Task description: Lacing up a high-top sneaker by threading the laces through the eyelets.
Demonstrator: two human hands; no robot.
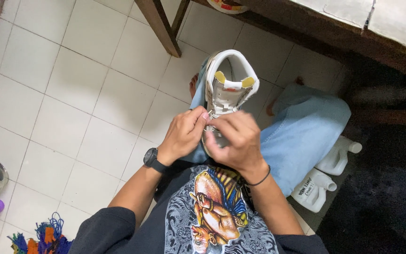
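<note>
We see the left hand [183, 135] and right hand [237, 140] both pinching a lace on a white shoe [228, 89] resting on the lap, above a tiled floor [71, 94]

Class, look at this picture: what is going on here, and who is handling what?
A person sits with a white sneaker resting on their lap, its heel end pointing away from them. Both hands work at the lacing area: the left hand and the right hand pinch a thin white lace between their fingertips. The left wrist wears a black watch, the right a thin black band. Two white plastic jugs lie on the tiled floor beside the person's leg.
</note>
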